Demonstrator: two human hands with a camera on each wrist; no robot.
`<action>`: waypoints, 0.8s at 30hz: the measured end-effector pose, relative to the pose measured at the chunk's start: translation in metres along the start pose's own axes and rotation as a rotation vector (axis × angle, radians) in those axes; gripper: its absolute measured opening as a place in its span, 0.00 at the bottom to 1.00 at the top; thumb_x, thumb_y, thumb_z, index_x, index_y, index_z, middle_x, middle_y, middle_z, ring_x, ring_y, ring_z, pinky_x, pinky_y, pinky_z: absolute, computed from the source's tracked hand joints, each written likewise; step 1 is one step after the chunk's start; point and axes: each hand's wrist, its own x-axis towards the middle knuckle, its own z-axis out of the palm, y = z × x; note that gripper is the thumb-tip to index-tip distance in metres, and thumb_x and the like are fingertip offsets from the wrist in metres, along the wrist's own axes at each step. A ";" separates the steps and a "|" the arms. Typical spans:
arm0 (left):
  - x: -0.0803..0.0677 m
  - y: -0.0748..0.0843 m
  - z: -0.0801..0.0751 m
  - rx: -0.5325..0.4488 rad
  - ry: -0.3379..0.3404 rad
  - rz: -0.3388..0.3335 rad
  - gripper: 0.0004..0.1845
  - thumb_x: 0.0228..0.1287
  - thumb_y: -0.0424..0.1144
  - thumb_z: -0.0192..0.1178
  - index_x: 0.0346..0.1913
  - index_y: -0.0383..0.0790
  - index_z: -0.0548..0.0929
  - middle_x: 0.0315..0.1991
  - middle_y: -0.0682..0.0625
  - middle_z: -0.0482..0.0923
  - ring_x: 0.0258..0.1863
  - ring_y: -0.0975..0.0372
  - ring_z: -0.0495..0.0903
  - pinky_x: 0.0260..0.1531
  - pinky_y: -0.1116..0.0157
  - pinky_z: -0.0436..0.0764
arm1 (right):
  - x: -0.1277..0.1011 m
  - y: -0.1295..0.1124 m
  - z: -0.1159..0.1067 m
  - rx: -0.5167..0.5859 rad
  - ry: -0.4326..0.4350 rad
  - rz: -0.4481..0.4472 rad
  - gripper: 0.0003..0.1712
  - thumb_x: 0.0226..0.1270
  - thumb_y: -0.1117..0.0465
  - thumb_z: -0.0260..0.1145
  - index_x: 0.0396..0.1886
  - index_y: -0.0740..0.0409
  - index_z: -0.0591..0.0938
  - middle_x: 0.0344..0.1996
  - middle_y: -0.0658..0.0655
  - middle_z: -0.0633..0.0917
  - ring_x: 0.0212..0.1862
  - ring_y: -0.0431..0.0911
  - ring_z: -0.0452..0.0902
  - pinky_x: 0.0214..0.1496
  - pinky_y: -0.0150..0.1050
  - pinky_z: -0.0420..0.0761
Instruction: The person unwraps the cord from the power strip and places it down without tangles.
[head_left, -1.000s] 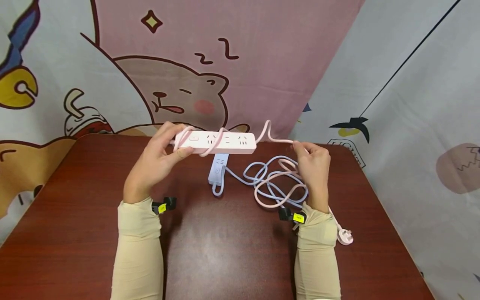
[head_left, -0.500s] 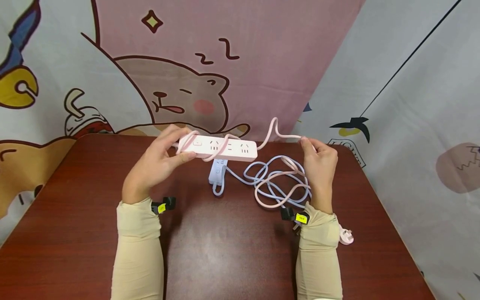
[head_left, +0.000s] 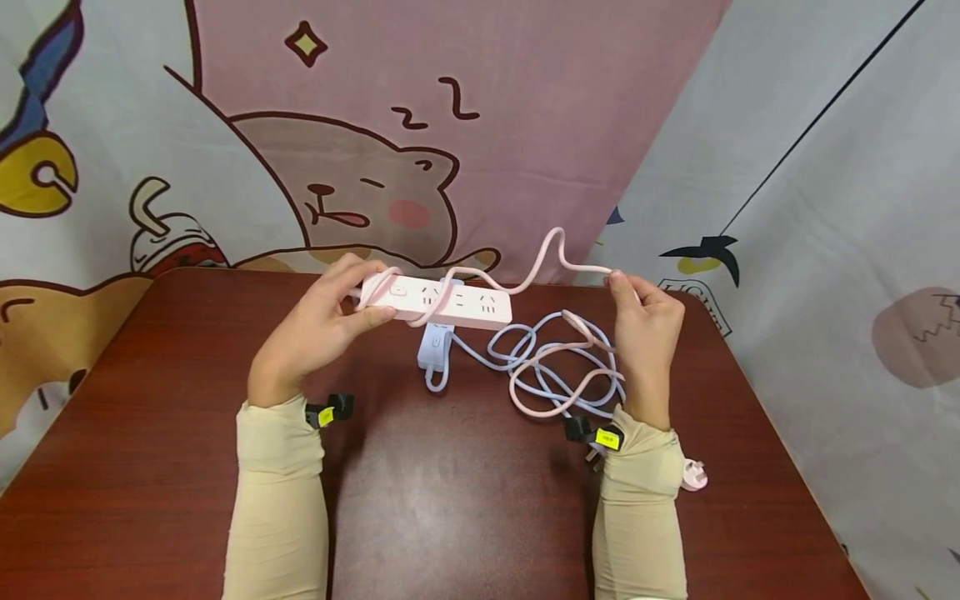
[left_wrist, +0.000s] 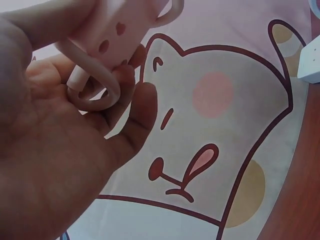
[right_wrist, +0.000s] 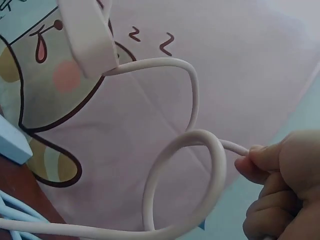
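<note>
My left hand (head_left: pixel 322 325) grips the left end of a pink power strip (head_left: pixel 438 302), held level above the table, with its pink cord (head_left: pixel 555 250) looped over its body. In the left wrist view the strip's end (left_wrist: pixel 117 30) and a cord loop (left_wrist: pixel 95 85) sit among my fingers. My right hand (head_left: pixel 645 321) pinches the pink cord (right_wrist: pixel 200 145) up in the air to the right of the strip (right_wrist: pixel 87 35). More pink cord (head_left: pixel 543 379) lies coiled on the table and ends in a pink plug (head_left: pixel 693 475).
A light blue power strip (head_left: pixel 437 343) lies on the dark wooden table (head_left: pixel 450 500) under the pink one, its blue cord (head_left: pixel 525 350) tangled with the pink coils. A cartoon-print cloth (head_left: pixel 375 150) hangs behind the table. Both forearms wear beige sleeves.
My right hand has lifted the pink cord up and to the right, raising a taller arch. The pink strip has tilted and shifted slightly in my left hand.
</note>
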 end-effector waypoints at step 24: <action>0.003 -0.002 -0.002 0.045 0.110 -0.027 0.22 0.69 0.39 0.66 0.64 0.40 0.78 0.52 0.44 0.74 0.45 0.60 0.69 0.42 0.71 0.69 | -0.002 -0.008 -0.006 0.565 -0.126 0.040 0.17 0.68 0.57 0.72 0.28 0.69 0.86 0.05 0.47 0.62 0.12 0.39 0.44 0.18 0.37 0.40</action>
